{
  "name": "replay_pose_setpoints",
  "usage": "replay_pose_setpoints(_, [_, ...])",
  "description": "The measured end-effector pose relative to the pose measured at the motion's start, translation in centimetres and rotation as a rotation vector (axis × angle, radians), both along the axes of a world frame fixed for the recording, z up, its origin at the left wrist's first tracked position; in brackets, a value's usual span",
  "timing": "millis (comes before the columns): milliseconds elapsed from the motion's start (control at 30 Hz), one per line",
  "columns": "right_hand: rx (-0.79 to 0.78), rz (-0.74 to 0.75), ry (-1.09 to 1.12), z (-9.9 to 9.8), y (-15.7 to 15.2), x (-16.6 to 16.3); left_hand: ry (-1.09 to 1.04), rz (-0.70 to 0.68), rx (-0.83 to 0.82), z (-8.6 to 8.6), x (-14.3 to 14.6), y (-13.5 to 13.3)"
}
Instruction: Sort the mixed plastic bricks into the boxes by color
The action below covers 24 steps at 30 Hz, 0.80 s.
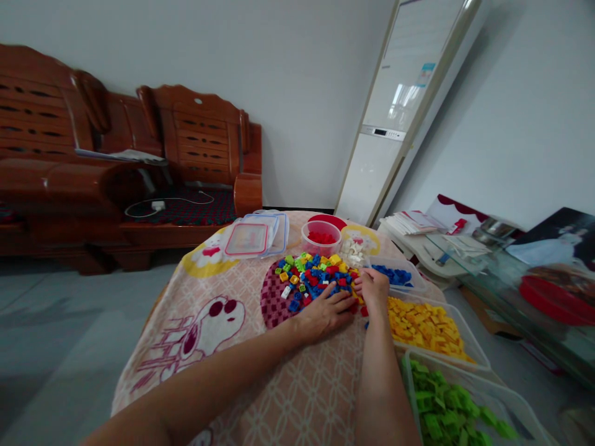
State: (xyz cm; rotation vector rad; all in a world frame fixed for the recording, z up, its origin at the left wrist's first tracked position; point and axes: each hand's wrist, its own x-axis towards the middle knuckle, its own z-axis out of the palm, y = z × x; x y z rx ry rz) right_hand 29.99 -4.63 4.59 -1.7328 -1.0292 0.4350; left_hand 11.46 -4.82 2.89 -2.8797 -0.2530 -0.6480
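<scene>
A mixed pile of small toy building bricks [316, 272] in blue, red, yellow, green and white lies on the patterned tablecloth [307, 396]. My left hand [329, 313] rests palm down at the near edge of the pile, its fingers spread over the bricks. At the pile's right side is my right hand [374, 288], its fingers curled together in a pinch. Whatever it may hold is too small to tell. Just right of that hand stand a clear box of blue bricks [394, 276] and a clear box of yellow bricks [430, 325].
Nearest me on the right is a box of green bricks [446, 402]. A round tub [320, 238] holds red bricks, with white bricks [353, 253] beside it. Box lids [248, 238] lie at the back left. A glass table [520, 297] stands right; wooden chairs [199, 142] stand left.
</scene>
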Motion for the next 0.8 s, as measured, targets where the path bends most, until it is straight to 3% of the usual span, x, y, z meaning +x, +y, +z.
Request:
replay_pose_setpoints(233, [0.042,-0.085,0.018,0.5,-0.2,0.2,-0.055,0.151,-0.060,1.8,0.7,4.3])
replay_pose_setpoints(433, [0.122,-0.114,0.083,0.5,-0.4,0.5,-0.179,0.304,-0.190,3.1,1.4,5.2])
replay_pose_setpoints(567, [0.190,-0.175,0.128,0.8,-0.7,0.7,-0.334,0.361,-0.253,2.8,2.6,3.5])
replay_pose_setpoints(700, [0.234,-0.206,0.179,1.2,-0.8,1.0,-0.246,0.186,-0.299,1.7,4.2,0.0])
replay_pose_setpoints(800, [0.229,-0.206,0.207,1.3,-0.7,1.1,-0.144,0.144,-0.318,0.6,5.2,-2.4])
